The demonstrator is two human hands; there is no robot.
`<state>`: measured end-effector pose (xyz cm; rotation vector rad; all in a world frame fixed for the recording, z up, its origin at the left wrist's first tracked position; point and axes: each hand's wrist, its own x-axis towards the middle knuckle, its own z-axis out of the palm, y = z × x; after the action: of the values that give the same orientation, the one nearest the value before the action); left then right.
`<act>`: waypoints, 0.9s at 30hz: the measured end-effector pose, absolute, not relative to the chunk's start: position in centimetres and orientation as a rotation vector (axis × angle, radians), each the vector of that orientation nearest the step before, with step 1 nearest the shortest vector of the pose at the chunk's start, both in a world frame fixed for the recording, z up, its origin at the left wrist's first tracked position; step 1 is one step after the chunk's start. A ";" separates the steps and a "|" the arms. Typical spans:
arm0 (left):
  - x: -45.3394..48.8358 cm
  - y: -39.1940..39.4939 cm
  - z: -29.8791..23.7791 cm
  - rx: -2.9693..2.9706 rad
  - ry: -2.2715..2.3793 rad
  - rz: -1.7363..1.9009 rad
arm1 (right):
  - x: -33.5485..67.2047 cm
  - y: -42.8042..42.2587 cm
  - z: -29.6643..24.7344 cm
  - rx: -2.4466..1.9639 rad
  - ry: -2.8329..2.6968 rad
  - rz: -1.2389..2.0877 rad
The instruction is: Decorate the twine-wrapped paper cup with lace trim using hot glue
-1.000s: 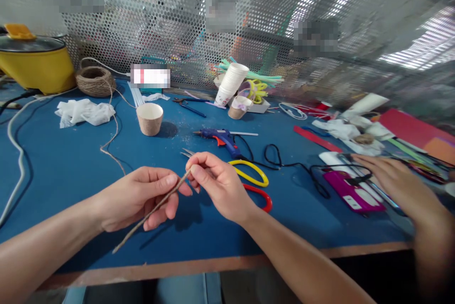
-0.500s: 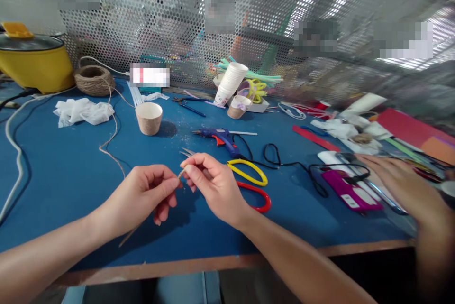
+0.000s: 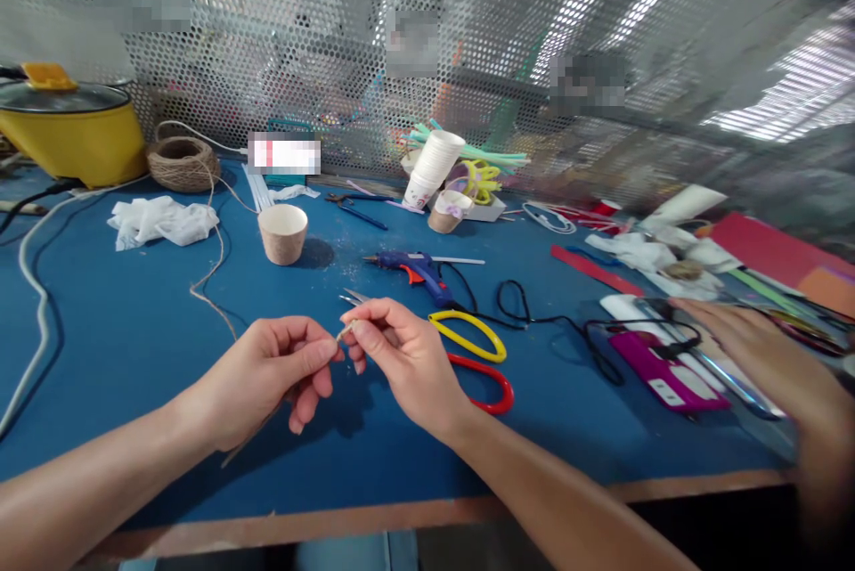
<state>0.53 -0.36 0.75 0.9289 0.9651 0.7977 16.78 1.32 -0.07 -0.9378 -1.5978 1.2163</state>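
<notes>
Between my hands, above the table's front, a short stretch of brown twine is pinched. My left hand closes thumb and forefinger on it, and a loose tail hangs below the wrist. The fingertips of my right hand grip the same twine a little to the right. From behind my left hand the strand runs back to a twine coil. Scissors with one yellow and one red handle loop lie partly under my right hand. A twine-wrapped paper cup stands upright beyond my left hand.
A blue glue gun lies behind the scissors, its black cord running right to a purple power strip. Another person's hand rests beside it. Stacked paper cups, pliers and a yellow pot stand or lie farther back.
The whole view has shifted slightly, with things sitting a little lower. Both hands keep their pinch on the twine, the right fingers turned slightly. Nothing has been let go.
</notes>
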 end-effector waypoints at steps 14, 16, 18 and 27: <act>1.0 -0.3 0.7 0.733 0.892 0.827 | 16.8 1.2 -0.8 -0.863 -2.000 0.178; 1.0 -0.2 0.7 0.711 0.873 0.829 | 16.8 1.3 -0.6 -0.859 -2.006 0.214; 1.0 -0.1 0.7 0.706 0.870 0.831 | 17.0 1.3 -0.3 -0.858 -1.982 0.371; 1.2 0.1 0.7 0.901 0.949 0.814 | 17.1 1.6 0.2 -1.062 -1.660 1.111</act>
<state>1.23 0.07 0.65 0.9010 0.9486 0.8136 17.07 1.64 0.17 -1.0619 -1.6604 1.1107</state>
